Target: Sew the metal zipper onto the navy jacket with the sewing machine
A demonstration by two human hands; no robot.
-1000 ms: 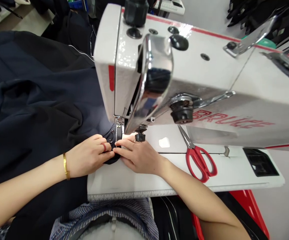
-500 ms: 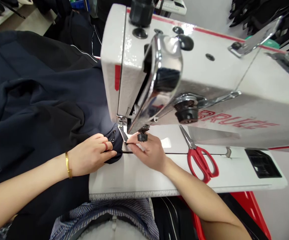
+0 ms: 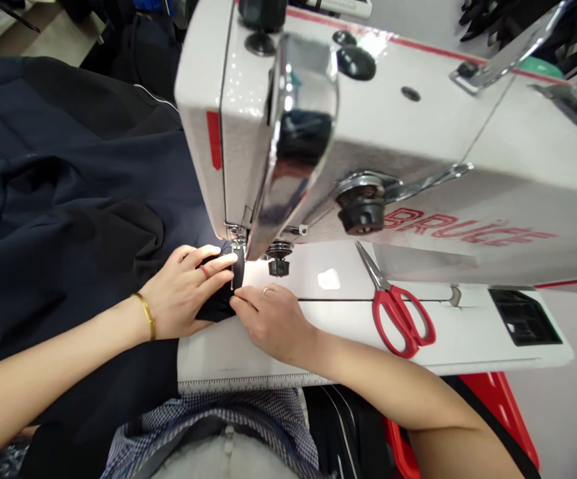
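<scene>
Hands at a zipper [image 3: 232,276] under the sewing machine [image 3: 418,140]

Nearest, checked clothing [image 3: 293,416] sits below the white table's [image 3: 213,362] ruler-marked edge. Beyond, the right hand [image 3: 275,322] pinches the zipper's near end between thumb and forefinger; the left hand [image 3: 183,293] lies spread, grasping nothing, on dark fabric [image 3: 78,166] beside it. Red-handled scissors [image 3: 402,319] lie rightward. The zipper's far end reaches the presser foot [image 3: 237,234].
</scene>
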